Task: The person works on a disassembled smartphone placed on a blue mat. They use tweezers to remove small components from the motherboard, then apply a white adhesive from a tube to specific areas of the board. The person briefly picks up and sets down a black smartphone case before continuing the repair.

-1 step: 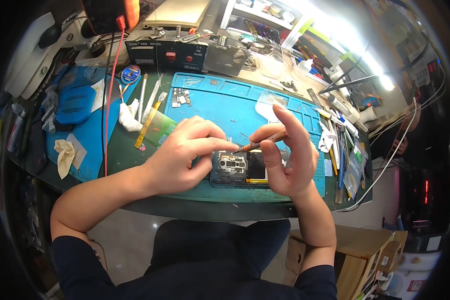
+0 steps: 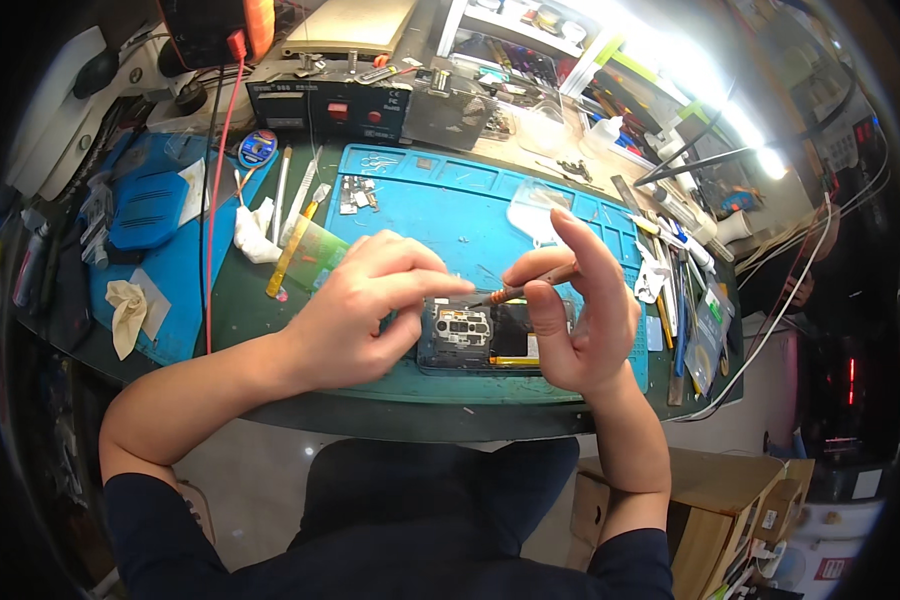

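Nothing has moved. Right hand (image 2: 580, 320) fingers pinch a screwdriver (image 2: 526, 289) over the opened phone (image 2: 480, 338); left hand (image 2: 365, 305) fingers, curled, steady it. Tools lie at 12 o'clock.

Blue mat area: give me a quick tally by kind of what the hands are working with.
Hands: 2, left hand and right hand
Opened phone: 1
Screwdriver: 1
Blue mat: 1
Total: 5
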`<state>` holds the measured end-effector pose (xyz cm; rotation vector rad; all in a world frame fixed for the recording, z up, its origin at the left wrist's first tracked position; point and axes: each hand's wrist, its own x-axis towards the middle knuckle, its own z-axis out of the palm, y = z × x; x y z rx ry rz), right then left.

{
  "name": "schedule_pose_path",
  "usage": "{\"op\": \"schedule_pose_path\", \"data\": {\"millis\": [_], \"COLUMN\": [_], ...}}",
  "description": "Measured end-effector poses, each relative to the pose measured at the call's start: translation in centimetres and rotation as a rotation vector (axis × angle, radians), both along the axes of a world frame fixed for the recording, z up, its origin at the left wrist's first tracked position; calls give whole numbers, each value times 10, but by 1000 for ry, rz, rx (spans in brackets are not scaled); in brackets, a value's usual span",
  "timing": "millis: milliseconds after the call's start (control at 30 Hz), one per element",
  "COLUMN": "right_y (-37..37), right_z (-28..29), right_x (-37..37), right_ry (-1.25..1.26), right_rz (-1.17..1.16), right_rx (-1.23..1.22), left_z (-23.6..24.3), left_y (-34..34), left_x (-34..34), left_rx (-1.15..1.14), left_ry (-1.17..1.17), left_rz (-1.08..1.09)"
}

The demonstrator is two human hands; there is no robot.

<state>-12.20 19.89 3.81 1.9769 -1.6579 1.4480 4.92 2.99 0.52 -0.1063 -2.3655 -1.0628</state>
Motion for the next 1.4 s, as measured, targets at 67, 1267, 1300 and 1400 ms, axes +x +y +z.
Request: {"op": "schedule_pose_path", "data": {"millis": [67,1267,1300,1400], "right_y": [9,11,12,13], "right_z": [1,-19,-19,-18], "right_x": [-6,-18,-17,-15], "right_ry": [-47,-36,-40,-19], "right_rz": [18,-73,-81,-98], "right_rx": [11,4,28,89], "left_z": [-1,-1,-1,-3], "left_y": [-3,-5,-5,-5], "left_x": [2,5,4,4], "left_rx": [-63,13,11,5], "left_ry": [-21,-122,-121,-119], "left_rz": [31,199,199,200]}}
